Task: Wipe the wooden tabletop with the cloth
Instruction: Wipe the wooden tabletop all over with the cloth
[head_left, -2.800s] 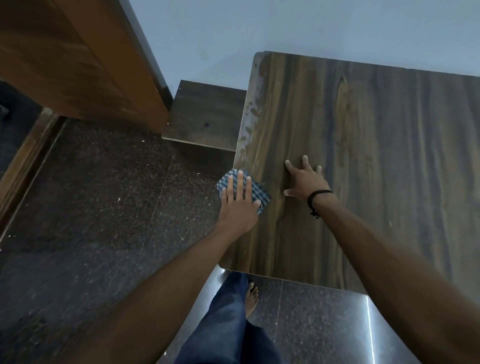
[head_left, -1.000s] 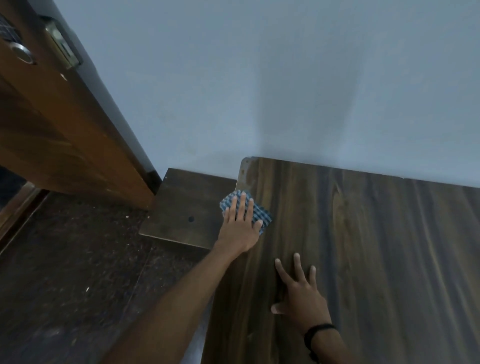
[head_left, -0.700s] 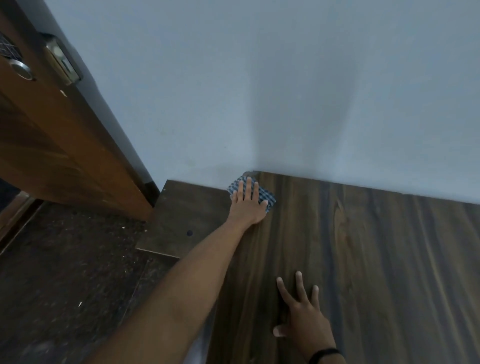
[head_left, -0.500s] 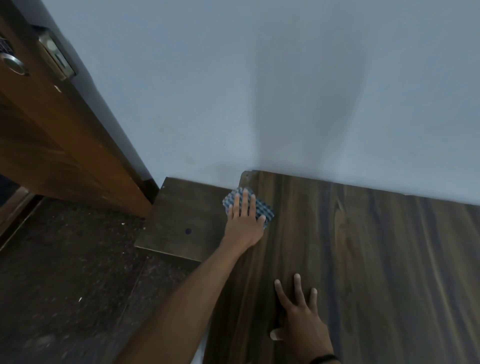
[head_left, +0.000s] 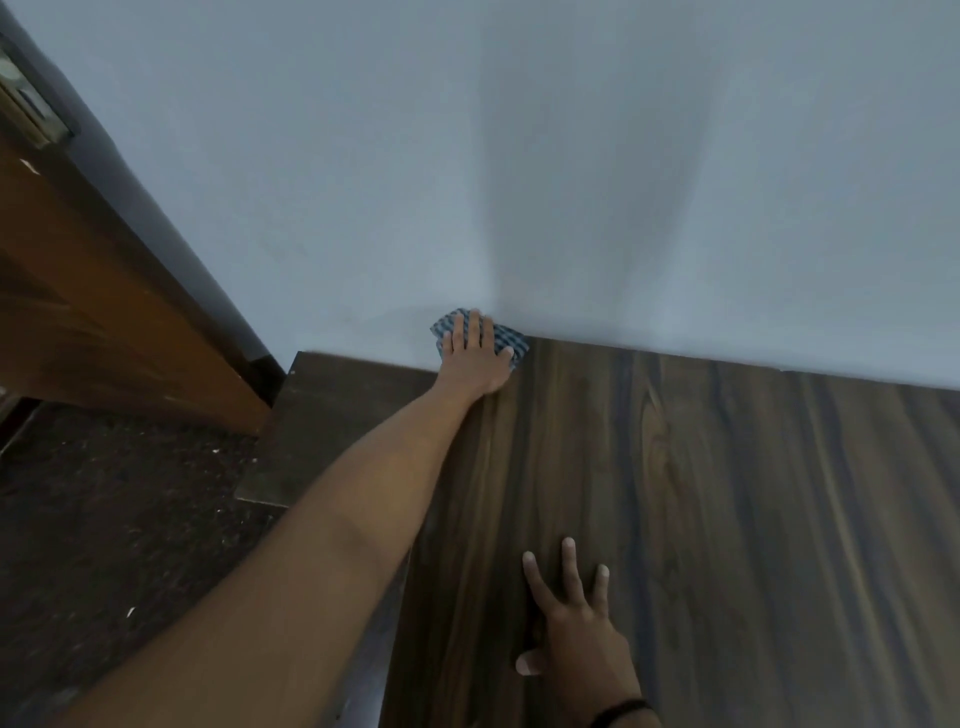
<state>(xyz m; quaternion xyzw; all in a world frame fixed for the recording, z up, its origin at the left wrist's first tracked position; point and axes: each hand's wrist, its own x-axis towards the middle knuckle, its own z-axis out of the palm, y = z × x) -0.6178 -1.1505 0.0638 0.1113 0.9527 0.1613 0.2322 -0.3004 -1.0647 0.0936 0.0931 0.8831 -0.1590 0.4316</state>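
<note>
One flat left hand (head_left: 475, 364) presses cloth (head_left: 441, 328).

The one view comes from a wide-angle camera on the person's head, looking forward and down over the desk (head_left: 727, 493). It sits close enough that the right hand (head_left: 576, 644) lies flat near the bottom edge, while the left arm runs up from the lower left corner to the left hand (head_left: 475, 358) at mid-frame. Beyond the left hand the pale wall (head_left: 571, 156) that the camera faces fills the upper half, and to that hand's left lie the dark floor (head_left: 104, 519) and a brown door (head_left: 78, 312).
</note>
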